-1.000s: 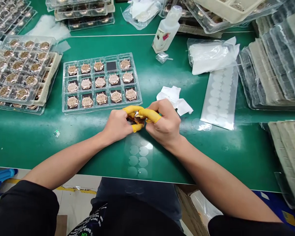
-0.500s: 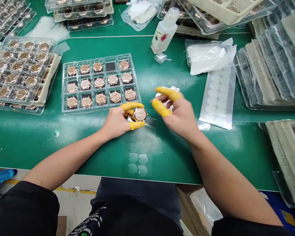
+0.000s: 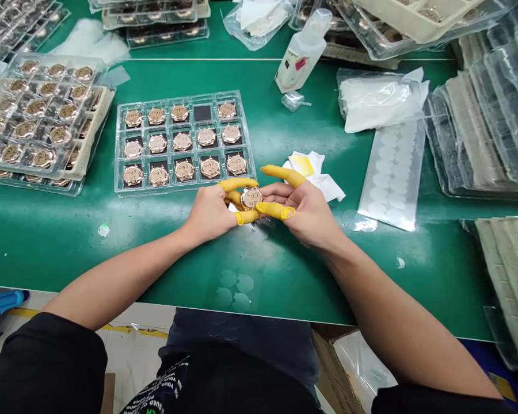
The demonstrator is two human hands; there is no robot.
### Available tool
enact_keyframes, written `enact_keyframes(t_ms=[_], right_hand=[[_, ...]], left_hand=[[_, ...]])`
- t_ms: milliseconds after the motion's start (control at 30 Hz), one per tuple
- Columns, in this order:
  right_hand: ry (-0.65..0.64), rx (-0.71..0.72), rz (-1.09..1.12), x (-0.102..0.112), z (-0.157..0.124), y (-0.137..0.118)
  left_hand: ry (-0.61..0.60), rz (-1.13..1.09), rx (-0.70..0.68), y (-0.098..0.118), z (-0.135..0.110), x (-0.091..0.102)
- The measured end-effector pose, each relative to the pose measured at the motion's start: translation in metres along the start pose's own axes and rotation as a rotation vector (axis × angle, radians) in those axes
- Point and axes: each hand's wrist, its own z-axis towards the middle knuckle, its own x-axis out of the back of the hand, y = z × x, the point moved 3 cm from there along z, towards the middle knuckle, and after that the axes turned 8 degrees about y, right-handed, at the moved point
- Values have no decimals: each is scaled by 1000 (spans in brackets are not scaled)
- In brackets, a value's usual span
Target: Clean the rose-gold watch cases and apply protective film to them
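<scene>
A rose-gold watch case point(image 3: 251, 197), back side up with printed marks, is held between both hands above the table. My left hand point(image 3: 211, 213), in yellow finger cots, pinches its left side with thumb and index finger. My right hand point(image 3: 306, 208), also in yellow cots, has its thumb pressed at the case's lower right edge and other fingers at the right side; its index finger sticks out above. Just beyond that hand lies a crumpled white wipe point(image 3: 331, 187) with a yellow patch. A clear sheet with round film stickers point(image 3: 242, 283) lies nearer my body.
A clear tray point(image 3: 123, 187) of watch cases, one compartment without a case, sits behind my left hand. Stacked trays point(image 3: 107, 106) stand at left, more stacks point(image 3: 457, 138) at right. A white bottle point(image 3: 300, 54), wipes point(image 3: 371, 103) and a sheet of round stickers point(image 3: 391, 178) lie beyond.
My right hand has come down and left from the white wipe, leaving it on the table, and now touches the watch case. My left hand keeps its hold. The view has shifted slightly.
</scene>
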Motion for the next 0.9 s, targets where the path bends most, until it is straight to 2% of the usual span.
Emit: enact_keyframes(t_ms=[233, 633, 900], right_hand=[[3, 4, 7, -1, 2, -1], [27, -5, 45, -2, 3, -3], [-22, 25, -9, -2, 1, -3]], left_hand=[[2, -37, 52, -2, 1, -1], [-4, -46, 53, 0, 2, 1], [-3, 45, 1, 0, 0, -1]])
